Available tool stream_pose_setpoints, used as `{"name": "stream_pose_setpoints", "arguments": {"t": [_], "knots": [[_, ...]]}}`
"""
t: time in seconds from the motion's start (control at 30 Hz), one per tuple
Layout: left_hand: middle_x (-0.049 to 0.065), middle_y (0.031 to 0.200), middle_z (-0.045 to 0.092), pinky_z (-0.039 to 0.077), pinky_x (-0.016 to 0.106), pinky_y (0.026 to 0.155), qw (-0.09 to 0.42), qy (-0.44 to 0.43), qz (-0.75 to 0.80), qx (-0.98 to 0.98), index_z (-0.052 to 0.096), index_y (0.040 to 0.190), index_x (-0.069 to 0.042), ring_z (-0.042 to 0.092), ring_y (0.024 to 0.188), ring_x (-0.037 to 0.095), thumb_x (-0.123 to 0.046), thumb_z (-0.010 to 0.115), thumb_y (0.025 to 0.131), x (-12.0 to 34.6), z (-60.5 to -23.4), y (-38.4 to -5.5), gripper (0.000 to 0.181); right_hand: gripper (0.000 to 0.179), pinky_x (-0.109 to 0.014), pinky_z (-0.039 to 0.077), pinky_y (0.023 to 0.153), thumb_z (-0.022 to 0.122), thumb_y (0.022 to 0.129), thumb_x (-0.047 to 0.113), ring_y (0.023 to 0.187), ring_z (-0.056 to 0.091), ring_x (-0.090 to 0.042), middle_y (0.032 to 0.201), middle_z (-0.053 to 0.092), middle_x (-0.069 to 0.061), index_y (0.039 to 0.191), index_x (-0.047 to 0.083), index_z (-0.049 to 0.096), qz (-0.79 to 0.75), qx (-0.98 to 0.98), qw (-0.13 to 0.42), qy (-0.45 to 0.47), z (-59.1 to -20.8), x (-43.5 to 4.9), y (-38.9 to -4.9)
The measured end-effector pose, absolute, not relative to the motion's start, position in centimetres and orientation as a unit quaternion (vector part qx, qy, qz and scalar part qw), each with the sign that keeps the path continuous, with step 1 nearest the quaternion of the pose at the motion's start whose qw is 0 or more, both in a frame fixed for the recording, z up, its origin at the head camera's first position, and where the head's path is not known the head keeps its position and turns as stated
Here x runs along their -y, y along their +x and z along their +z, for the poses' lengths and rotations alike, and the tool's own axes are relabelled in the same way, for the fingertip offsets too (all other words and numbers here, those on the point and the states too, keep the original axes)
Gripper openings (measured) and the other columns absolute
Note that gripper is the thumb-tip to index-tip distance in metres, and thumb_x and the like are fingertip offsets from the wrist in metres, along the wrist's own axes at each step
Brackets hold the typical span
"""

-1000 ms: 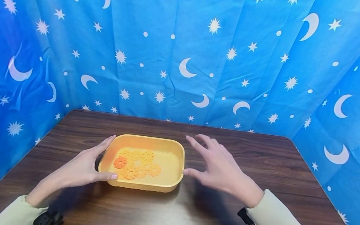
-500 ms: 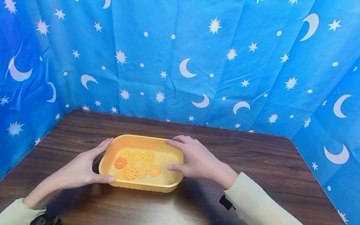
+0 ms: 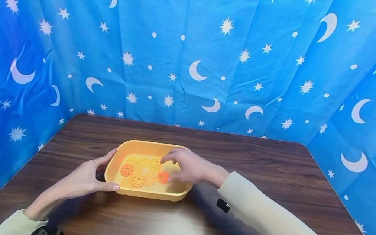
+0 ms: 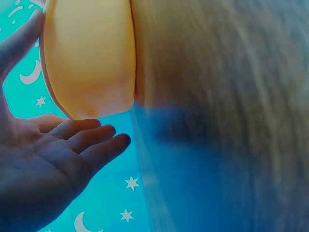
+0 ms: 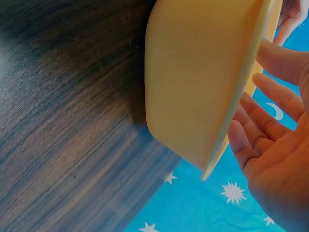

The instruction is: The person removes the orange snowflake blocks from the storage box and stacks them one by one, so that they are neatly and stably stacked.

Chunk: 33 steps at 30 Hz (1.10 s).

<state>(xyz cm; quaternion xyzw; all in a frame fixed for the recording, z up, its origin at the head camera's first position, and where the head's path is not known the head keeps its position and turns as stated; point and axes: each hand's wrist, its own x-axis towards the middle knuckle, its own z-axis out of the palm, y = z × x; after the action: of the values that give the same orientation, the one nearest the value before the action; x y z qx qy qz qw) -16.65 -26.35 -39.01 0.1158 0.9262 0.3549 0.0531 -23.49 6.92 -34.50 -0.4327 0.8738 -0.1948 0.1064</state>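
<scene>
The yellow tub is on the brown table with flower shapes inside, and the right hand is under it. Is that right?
Not quite: the right hand isn't under the yellow tub. It reaches in over the edge, close to the flower shapes. The head view shows it. The tub is on the brown table, as you said.

From the head, looked forward and down over the table, far enough back to take in the left hand, right hand, tray and cloth behind. From the left wrist, looked past that hand at close range, tipped sideways, onto the tray's outer wall. From the right wrist, faced the tray just as near, from the opposite side. Caught tray, table and cloth in all three.
</scene>
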Motion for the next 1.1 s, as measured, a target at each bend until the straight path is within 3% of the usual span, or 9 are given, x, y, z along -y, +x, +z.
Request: {"name": "stream_pose_setpoints", "arguments": {"t": [0.13,0.43,0.83,1.1], "knots": [[0.028,0.159,0.044,0.052,0.058,0.103,0.06,0.116,0.371,-0.919,0.02,0.168,-0.004,0.053,0.137,0.048,-0.048,0.09,0.081,26.2,-39.0,-16.6,0.12,0.046,-0.033,0.055,0.091,0.087,0.088,0.011,0.106,0.068,-0.029,0.13,0.07,-0.007,0.131,0.004,0.073,-0.198,-0.868,0.122,-0.438,-34.7,-6.3,-24.0],[0.028,0.16,0.042,0.053,0.058,0.103,0.066,0.118,0.381,-0.914,0.02,0.168,-0.003,0.053,0.137,0.047,-0.046,0.09,0.08,26.1,-39.1,-16.5,0.12,0.044,-0.027,0.058,0.085,0.091,0.082,0.004,0.098,0.073,-0.025,0.122,0.075,-0.01,0.124,0.002,0.076,-0.236,-0.863,0.161,-0.417,-35.4,-5.5,-24.8],[0.03,0.159,0.043,0.054,0.055,0.102,0.066,0.133,0.398,-0.905,0.018,0.168,-0.002,0.055,0.136,0.046,-0.04,0.091,0.081,26.4,-39.2,-16.6,0.119,0.036,-0.024,0.054,0.073,0.094,0.079,0.006,0.072,0.065,-0.011,0.105,0.076,-0.008,0.111,0.005,0.079,-0.225,-0.872,0.169,-0.4,-36.5,-4.5,-25.8],[0.028,0.162,0.039,0.054,0.055,0.101,0.074,0.13,0.421,-0.895,0.017,0.168,-0.003,0.055,0.136,0.047,-0.039,0.089,0.084,26.7,-39.4,-16.9,0.116,0.033,-0.025,0.053,0.077,0.094,0.079,0.005,0.077,0.062,-0.012,0.1,0.074,-0.006,0.109,0.006,0.08,-0.223,-0.878,0.175,-0.386,-37.0,-4.2,-25.8]]}}
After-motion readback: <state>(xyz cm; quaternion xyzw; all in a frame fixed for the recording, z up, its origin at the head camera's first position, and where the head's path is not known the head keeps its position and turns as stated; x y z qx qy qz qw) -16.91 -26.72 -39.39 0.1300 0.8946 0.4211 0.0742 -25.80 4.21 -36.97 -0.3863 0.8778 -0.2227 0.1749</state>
